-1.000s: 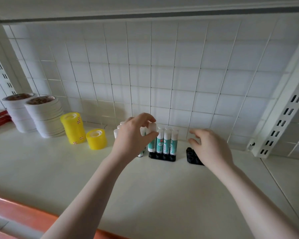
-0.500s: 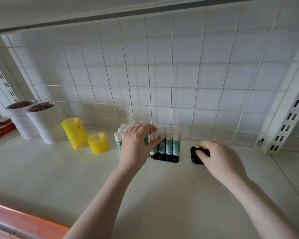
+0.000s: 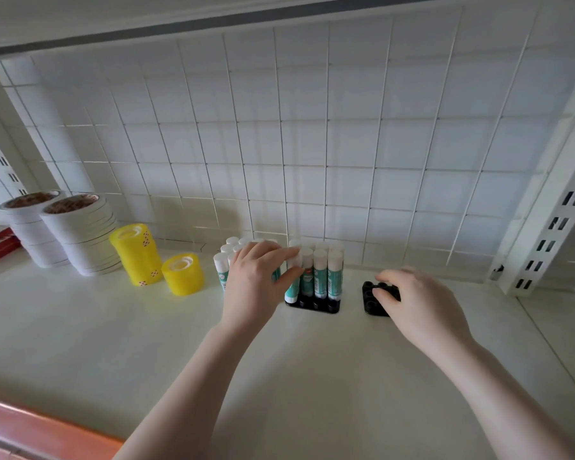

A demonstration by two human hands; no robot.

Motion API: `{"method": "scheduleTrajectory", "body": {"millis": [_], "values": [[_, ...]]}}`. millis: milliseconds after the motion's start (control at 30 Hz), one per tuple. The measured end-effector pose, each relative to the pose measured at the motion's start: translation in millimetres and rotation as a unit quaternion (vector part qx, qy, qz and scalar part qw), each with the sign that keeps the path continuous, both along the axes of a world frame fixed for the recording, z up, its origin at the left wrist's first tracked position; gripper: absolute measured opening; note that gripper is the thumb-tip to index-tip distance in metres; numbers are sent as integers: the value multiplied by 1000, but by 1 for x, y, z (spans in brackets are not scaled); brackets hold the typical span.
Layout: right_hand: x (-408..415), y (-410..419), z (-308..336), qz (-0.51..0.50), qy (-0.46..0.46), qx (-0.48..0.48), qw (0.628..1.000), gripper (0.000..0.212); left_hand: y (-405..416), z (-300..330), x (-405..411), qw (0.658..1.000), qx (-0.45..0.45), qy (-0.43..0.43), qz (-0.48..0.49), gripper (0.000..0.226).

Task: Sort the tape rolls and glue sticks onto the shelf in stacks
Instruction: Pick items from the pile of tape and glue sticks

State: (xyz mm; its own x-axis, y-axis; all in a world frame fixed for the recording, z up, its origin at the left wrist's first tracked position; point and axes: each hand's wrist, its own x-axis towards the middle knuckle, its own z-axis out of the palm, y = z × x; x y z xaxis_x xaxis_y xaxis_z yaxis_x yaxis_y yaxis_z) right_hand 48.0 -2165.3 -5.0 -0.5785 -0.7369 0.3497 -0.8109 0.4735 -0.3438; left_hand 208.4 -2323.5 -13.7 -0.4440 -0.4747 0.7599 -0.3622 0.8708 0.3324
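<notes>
Where the glue sticks (image 3: 321, 275) stand upright in a black holder (image 3: 314, 305) at the back of the shelf (image 3: 146, 343), the left hand (image 3: 258, 283) is seen pinching one stick by its white cap. An empty black holder (image 3: 370, 298) just right of the filled one is gripped by the curled right hand (image 3: 415, 305). Tape rolls (image 3: 80, 234) are stacked well left of the holder. The sticks are judged light, rigid and smooth; a grasp on the body is advised, since a cap may pull off.

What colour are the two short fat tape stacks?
Yellow tape stacks, clearest in the head view.
</notes>
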Motion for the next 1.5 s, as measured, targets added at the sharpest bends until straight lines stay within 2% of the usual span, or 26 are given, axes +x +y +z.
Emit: {"method": "scheduleTrajectory", "body": {"millis": [367,667,800,1500], "values": [[-4,0,-3,1,5,0,1000,20,-4,-5,4,998,-56,24,-7,28],[-1,1,-7,1,2,16,1000,19,2,-7,6,999,-25,25,0,30],[-1,7,-3,6,-8,9,1000,20,7,-2,3,999,-35,19,19,18],[-8,10,1,1,-22,-2,1000,25,14,12,7,993,111,27,12,13]]}}
